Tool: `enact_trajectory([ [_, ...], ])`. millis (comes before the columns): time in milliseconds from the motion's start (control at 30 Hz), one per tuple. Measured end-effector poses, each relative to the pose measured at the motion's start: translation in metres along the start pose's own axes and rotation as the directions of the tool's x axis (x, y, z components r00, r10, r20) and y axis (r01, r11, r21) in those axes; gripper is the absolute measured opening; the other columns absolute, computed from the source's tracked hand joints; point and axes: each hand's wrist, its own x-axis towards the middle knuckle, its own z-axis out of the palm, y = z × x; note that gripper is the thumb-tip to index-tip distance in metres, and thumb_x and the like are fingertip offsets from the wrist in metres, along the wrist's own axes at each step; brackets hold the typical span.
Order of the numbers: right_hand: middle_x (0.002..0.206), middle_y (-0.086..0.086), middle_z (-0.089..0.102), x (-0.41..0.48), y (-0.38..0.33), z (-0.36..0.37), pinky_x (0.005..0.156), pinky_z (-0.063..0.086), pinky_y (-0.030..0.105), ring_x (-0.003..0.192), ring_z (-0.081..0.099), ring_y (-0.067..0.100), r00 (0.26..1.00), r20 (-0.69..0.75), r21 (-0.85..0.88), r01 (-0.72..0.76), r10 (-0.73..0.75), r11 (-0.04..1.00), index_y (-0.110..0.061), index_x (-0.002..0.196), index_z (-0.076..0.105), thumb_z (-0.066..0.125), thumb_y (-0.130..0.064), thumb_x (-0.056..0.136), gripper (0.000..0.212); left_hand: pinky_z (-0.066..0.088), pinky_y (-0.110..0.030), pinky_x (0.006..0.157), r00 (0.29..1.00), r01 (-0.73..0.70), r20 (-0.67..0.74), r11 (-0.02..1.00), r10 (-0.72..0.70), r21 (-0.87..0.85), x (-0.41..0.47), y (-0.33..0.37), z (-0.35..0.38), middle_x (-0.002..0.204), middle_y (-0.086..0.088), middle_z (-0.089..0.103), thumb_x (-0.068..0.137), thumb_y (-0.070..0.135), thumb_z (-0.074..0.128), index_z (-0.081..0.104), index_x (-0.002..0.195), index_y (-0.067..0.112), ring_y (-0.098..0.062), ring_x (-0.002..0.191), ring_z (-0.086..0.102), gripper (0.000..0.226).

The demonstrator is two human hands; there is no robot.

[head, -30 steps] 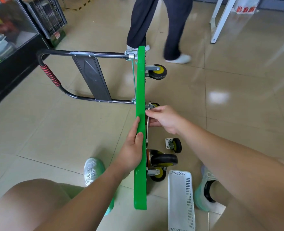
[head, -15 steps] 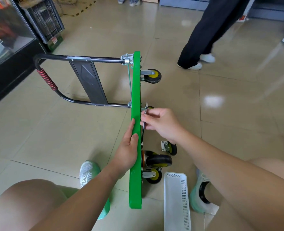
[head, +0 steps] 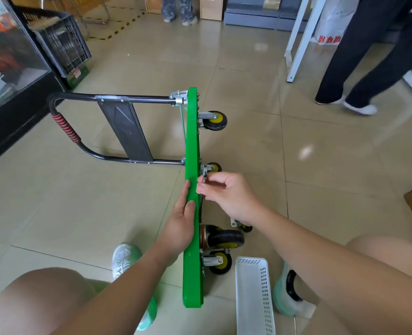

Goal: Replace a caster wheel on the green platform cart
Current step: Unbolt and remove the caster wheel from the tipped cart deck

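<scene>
The green platform cart (head: 192, 141) stands on its long edge, underside facing right, its black handle (head: 65, 126) lying out to the left. My left hand (head: 180, 223) holds the deck's upper edge, thumb on top. My right hand (head: 226, 194) pinches a thin metal wrench (head: 204, 176) close against the underside, just below a small mounted caster (head: 213, 167). Other casters are fixed at the far end (head: 215, 120) and the near end (head: 219, 261), with a larger black wheel (head: 225, 238) between. A loose caster (head: 242, 226) lies on the floor, partly hidden by my right wrist.
A white perforated basket (head: 253, 298) lies on the tiles by my right foot. A person in dark trousers (head: 369, 68) walks at the right, near a white table leg (head: 296, 39). A black crate (head: 62, 44) and a glass cabinet stand at the left.
The person in dark trousers has walked from behind the cart to the far right. Both my hands stay in place on the deck and the wrench.
</scene>
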Motion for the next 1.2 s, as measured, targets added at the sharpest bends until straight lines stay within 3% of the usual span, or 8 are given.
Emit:
enact_trajectory([
  [267,0.106,-0.002,0.077,-0.011,0.004,0.002,0.098,0.055,0.027,0.1,0.072,0.006,0.998,-0.021,-0.066,0.059,-0.061,0.996,-0.01,0.109,0.076,0.074,-0.007,0.089,0.02,0.019,-0.009,0.11,1.0,-0.002,0.004,1.0,0.002,-0.016,0.001,-0.003,0.0,0.16,0.021,0.032,0.113,0.028,0.03,0.019,0.161,0.044,0.006,0.144,0.028,0.052],
  [400,0.097,-0.009,0.078,-0.012,-0.003,-0.002,0.093,0.056,0.024,0.096,0.072,0.005,0.996,-0.014,-0.056,0.087,-0.088,0.995,-0.02,0.099,0.076,0.075,-0.004,0.088,0.02,0.021,0.008,0.092,1.0,0.008,-0.004,1.0,-0.008,0.001,0.001,-0.003,0.0,0.158,0.021,0.035,0.113,0.027,0.03,0.019,0.161,0.045,0.011,0.136,0.036,0.052],
  [533,0.09,-0.005,0.078,0.003,-0.022,-0.014,0.08,0.06,0.027,0.092,0.075,0.013,0.994,-0.033,0.016,0.102,-0.101,0.995,-0.02,0.098,0.074,0.073,-0.005,0.089,0.017,0.023,0.013,0.08,1.0,0.017,-0.004,1.0,-0.017,0.023,0.0,0.0,-0.001,0.143,0.03,0.041,0.113,0.027,0.029,0.018,0.158,0.049,0.024,0.114,0.044,0.051],
  [633,0.091,0.0,0.078,0.02,-0.029,-0.019,0.079,0.062,0.031,0.091,0.076,0.017,0.997,-0.061,0.023,0.058,-0.057,0.998,-0.017,0.101,0.073,0.072,-0.009,0.091,0.012,0.019,0.014,0.082,1.0,0.012,-0.002,0.999,-0.012,0.036,0.0,-0.001,-0.002,0.149,0.031,0.03,0.113,0.028,0.028,0.017,0.16,0.047,0.033,0.115,0.036,0.051],
  [767,0.099,0.005,0.078,0.037,-0.019,-0.018,0.081,0.062,0.033,0.093,0.076,0.018,0.998,-0.042,0.001,-0.037,0.037,0.999,-0.016,0.105,0.074,0.073,-0.012,0.091,0.015,0.016,0.013,0.087,1.0,0.015,0.003,0.999,-0.015,0.034,0.0,-0.001,-0.002,0.156,0.027,0.026,0.113,0.03,0.027,0.015,0.16,0.047,0.012,0.136,0.027,0.052],
  [933,0.099,0.008,0.075,0.04,-0.005,-0.023,0.08,0.062,0.029,0.087,0.076,0.018,0.991,-0.053,0.104,-0.113,0.119,0.988,-0.011,0.104,0.071,0.067,-0.008,0.095,0.011,0.017,0.01,0.094,1.0,0.008,0.004,0.999,-0.008,0.033,0.0,0.001,-0.001,0.156,0.027,0.028,0.113,0.028,0.028,0.016,0.159,0.049,0.019,0.133,0.034,0.052],
  [1067,0.102,0.014,0.071,0.039,0.005,-0.035,0.072,0.06,0.023,0.084,0.076,0.018,0.983,-0.063,0.185,-0.16,0.174,0.97,-0.004,0.111,0.068,0.065,-0.008,0.096,0.016,0.014,-0.009,0.114,1.0,0.001,0.011,0.999,-0.001,0.032,-0.001,0.001,-0.002,0.157,0.029,0.024,0.113,0.03,0.028,0.015,0.155,0.054,0.01,0.145,0.022,0.051],
  [1200,0.099,0.011,0.073,0.042,0.017,-0.038,0.071,0.059,0.025,0.088,0.076,0.021,0.978,-0.059,0.238,-0.179,0.199,0.954,-0.004,0.109,0.07,0.066,-0.01,0.095,0.015,0.014,-0.012,0.116,1.0,0.003,0.01,0.999,-0.004,0.036,0.001,-0.001,-0.002,0.158,0.03,0.024,0.113,0.03,0.029,0.015,0.155,0.056,0.012,0.145,0.022,0.051],
])
